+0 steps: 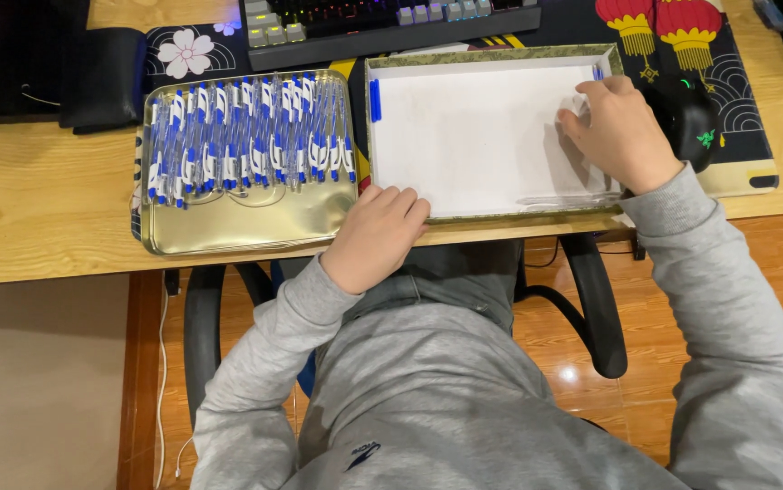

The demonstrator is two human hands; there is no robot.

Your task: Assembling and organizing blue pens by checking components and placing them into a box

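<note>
My left hand [375, 238] rests curled on the near left corner of a shallow white box lid [473, 136] on the desk, with nothing visibly in it. My right hand [616, 129] lies inside the lid at its far right side, fingers bent over something small and pale that I cannot make out. A blue pen cap [375, 99] lies at the lid's left wall. A clear pen barrel [568, 200] lies along the lid's near edge. To the left, a gold metal tray [237, 227] holds several clear pens with blue caps [246, 136] laid in a row.
A keyboard [382, 23] sits at the back on a dark patterned desk mat [736, 100]. A black mouse [693, 122] lies right of my right hand. A black pad [101, 77] is at the back left. The desk edge [47, 268] and chair arms [596, 299] are below.
</note>
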